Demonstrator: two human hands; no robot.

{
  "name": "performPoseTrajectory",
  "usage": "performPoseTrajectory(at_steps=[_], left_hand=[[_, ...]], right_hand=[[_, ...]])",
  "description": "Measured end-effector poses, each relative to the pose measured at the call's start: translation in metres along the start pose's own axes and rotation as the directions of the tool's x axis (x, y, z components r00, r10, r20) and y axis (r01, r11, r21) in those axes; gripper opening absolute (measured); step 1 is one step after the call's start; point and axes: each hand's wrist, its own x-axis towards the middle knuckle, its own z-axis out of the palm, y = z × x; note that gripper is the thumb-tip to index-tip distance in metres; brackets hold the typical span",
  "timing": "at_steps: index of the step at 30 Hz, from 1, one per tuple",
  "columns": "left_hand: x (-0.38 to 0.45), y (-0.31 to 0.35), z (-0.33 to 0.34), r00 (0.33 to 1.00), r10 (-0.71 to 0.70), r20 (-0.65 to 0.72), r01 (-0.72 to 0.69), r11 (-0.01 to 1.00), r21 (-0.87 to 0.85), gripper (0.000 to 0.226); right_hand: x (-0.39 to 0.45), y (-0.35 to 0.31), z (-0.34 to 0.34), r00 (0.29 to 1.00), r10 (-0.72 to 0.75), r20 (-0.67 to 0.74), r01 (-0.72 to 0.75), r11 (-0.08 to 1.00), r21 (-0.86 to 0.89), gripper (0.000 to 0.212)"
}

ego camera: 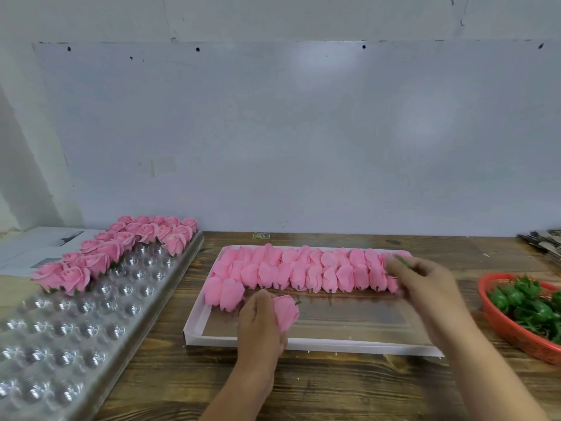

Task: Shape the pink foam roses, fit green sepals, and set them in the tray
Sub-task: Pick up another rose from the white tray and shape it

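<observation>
1. Head view: the left hand [261,322] is curled round a closed pink foam rose [286,312], its grip wrapped on the bud with the short green stem end pointing up and to the right, just above the near part of the white flat tray [318,344].
2. The right hand [425,284] hovers over the right end of the white flat tray, blurred by motion; its fingers seem to pinch a thin green piece [403,262], probably a sepal, though the grip is hard to read.
3. In the white flat tray, rows of unshaped pink buds [303,270] lie packed along the far side, stems toward the person.
4. Left of the white flat tray stands a clear blister tray [91,323] with round cups; finished pink roses [121,253] fill its far-left cups.
5. Right of the white flat tray, a red basket [498,323] holds green sepals [528,302].
6. All of it rests on a dark wooden desk [334,387].
</observation>
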Motion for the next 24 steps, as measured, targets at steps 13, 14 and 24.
performPoseTrajectory(at_steps=[13,14,24], left_hand=[[-0.005,0.003,0.000,0.997,0.063,0.053,-0.062,0.998,-0.019,0.034],[-0.005,0.003,0.000,0.996,0.068,0.055,-0.067,0.998,-0.021,0.035],[-0.004,-0.002,-0.001,0.995,0.089,0.048,-0.090,0.996,0.021,0.040]], right_hand=[[-0.040,0.025,0.059,0.881,0.150,0.449,-0.353,0.840,0.412,0.035],[-0.043,0.025,0.059,0.880,0.145,0.453,-0.348,0.845,0.405,0.034],[-0.068,0.027,0.079,0.946,-0.004,0.324,-0.074,0.971,0.229,0.025]])
